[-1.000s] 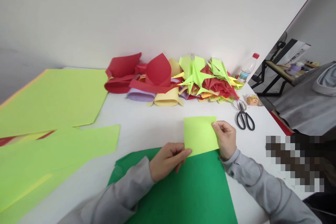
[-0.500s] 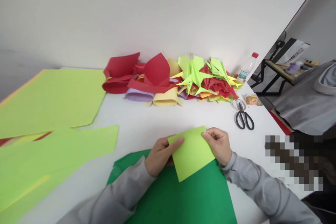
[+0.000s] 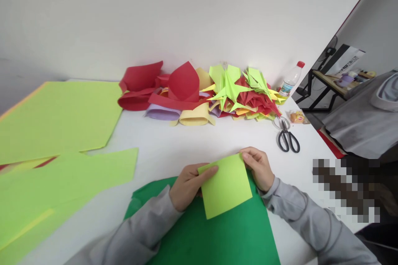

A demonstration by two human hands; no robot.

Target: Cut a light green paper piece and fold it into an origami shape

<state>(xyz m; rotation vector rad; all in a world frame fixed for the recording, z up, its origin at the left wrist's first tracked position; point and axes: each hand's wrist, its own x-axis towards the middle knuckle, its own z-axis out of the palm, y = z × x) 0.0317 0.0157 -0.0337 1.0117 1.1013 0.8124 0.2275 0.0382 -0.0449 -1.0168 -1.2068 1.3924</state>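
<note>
Centrally, in the head view, a small lime-green sheet (image 3: 226, 186) is held up between two hands, tilted, over a big green sheet (image 3: 217, 232) on the white table (image 3: 161, 145). The left hand (image 3: 191, 184) grips the small sheet at its upper left corner, the thumb lying flat on the front face and the other fingers behind the paper. The right hand (image 3: 258, 167) pinches its upper right corner between thumb and fingers. Both arms wear grey sleeves.

Well to the left of the hands lie large lime-green sheets (image 3: 68, 116), with bits of red and yellow paper showing between them. Along the wall (image 3: 186, 16) at the back stand curled red paper pieces (image 3: 184, 83), and in front of these sit a purple roll (image 3: 163, 112) and a pale yellow roll (image 3: 195, 115). Just beside them, on the right, is a heap of folded paper shapes (image 3: 231, 89) in lime green, red, yellow and orange. A clear bottle (image 3: 291, 78) with a red cap stands by the right end of the heap. Nearer the right hand lie black-handled scissors (image 3: 288, 138), and a small wrapped snack (image 3: 297, 116) is just beyond them.
</note>
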